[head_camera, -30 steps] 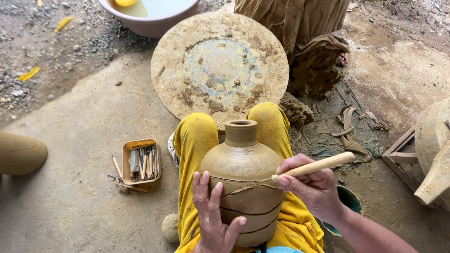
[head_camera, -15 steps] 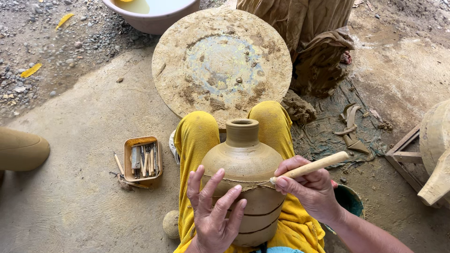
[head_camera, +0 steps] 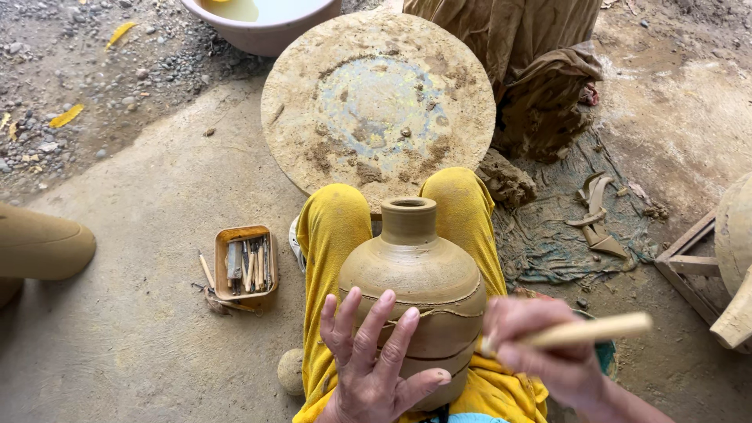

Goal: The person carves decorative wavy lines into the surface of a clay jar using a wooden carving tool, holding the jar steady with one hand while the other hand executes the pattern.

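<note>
Low in the frame's centre, the clay jar [head_camera: 413, 294] rested on yellow-trousered knees. Fingers spread, the left hand [head_camera: 374, 362] lay flat against its belly, gripping nothing. At lower right, the blurred right hand [head_camera: 540, 352] clenched a wooden stick [head_camera: 583, 331], its tip at the jar's side.

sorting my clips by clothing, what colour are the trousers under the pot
Yellow trousers, clay-smudged, clearest in the head view.
</note>
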